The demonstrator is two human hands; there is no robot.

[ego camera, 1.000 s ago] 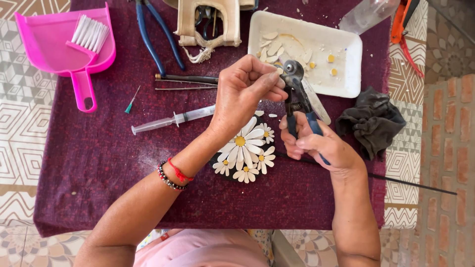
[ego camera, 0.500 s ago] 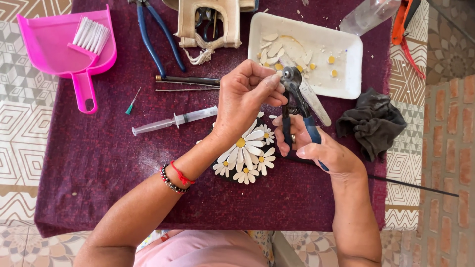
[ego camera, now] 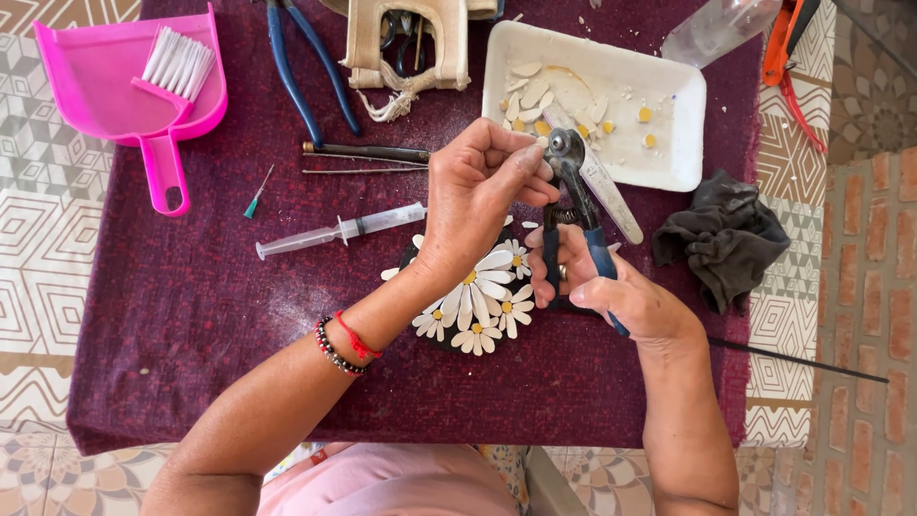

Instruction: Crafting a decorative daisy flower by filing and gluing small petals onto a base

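At the far left we see a pink dustpan [ego camera: 105,86] with a small white-bristled brush [ego camera: 179,62] lying in it, resting half on the dark purple cloth [ego camera: 172,315] that covers the table. Next come a thin needle with a green hub [ego camera: 258,191] and a clear syringe [ego camera: 339,229] lying flat, its tip pointing left. Above them lie blue-handled pliers [ego camera: 306,72] and a few slim metal tools [ego camera: 368,153].

Near the middle, our left hand [ego camera: 478,186] is raised above the cloth, wrist ringed by red and beaded bracelets [ego camera: 344,344]. Its fingertips [ego camera: 530,162] are pinched together right at the head of the nippers; something small may sit between them, but we cannot tell what. Beneath that hand lies the daisy mosaic [ego camera: 478,306], white petals and yellow centres on a dark round base, flat on the cloth.

Our right hand [ego camera: 611,291] is clenched around the blue handles of the wheeled nippers [ego camera: 571,191], holding them upright with the metal head uppermost, touching the left fingertips.

Behind the nippers stands a white tray [ego camera: 669,143] holding white petal-shaped chips and yellow bits. To its right a dark crumpled rag [ego camera: 731,239] lies on the cloth, and an orange-handled tool [ego camera: 788,48] sits at the far corner.
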